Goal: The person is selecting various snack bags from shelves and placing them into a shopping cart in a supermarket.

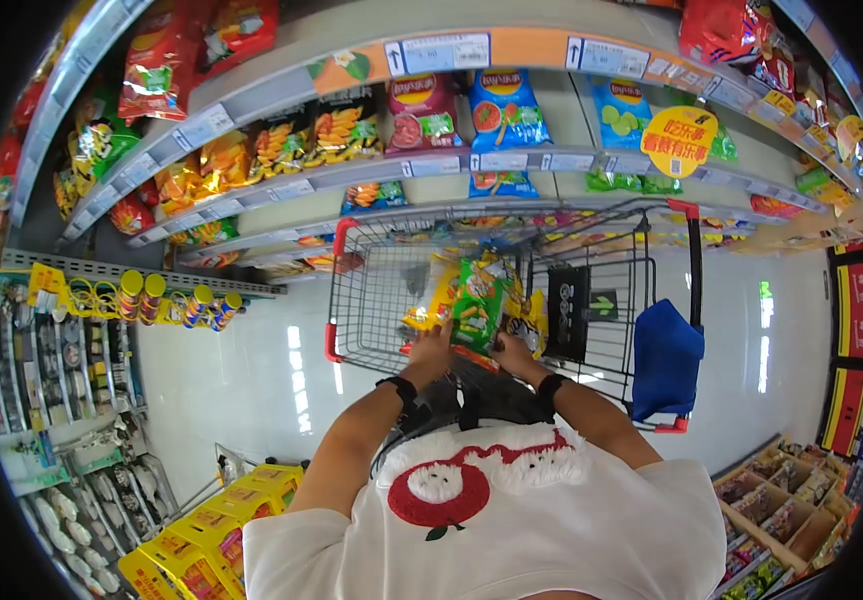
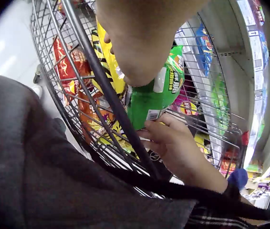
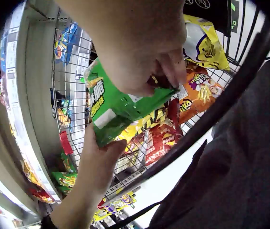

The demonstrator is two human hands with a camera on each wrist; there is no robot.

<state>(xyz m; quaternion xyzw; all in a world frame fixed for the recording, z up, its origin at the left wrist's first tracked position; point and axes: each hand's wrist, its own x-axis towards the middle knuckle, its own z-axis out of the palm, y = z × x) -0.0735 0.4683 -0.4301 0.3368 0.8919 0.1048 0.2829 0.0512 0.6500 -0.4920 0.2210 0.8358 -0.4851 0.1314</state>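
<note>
A green snack bag is held over the cart between both hands. My left hand grips one end of it, with the thumb across the front in the right wrist view, where the hand shows at lower left. The other end is pinched by my right hand, whose fingers curl at the bag's corner in the left wrist view. Beneath the green bag, a yellow bag, a red bag and an orange bag lie in the cart.
Shelves of snack bags rise in front. A blue cloth bag hangs at the cart's handle side. Yellow boxes stand at lower left, and a divided bin of small packs at lower right. Glossy floor shows beside the cart.
</note>
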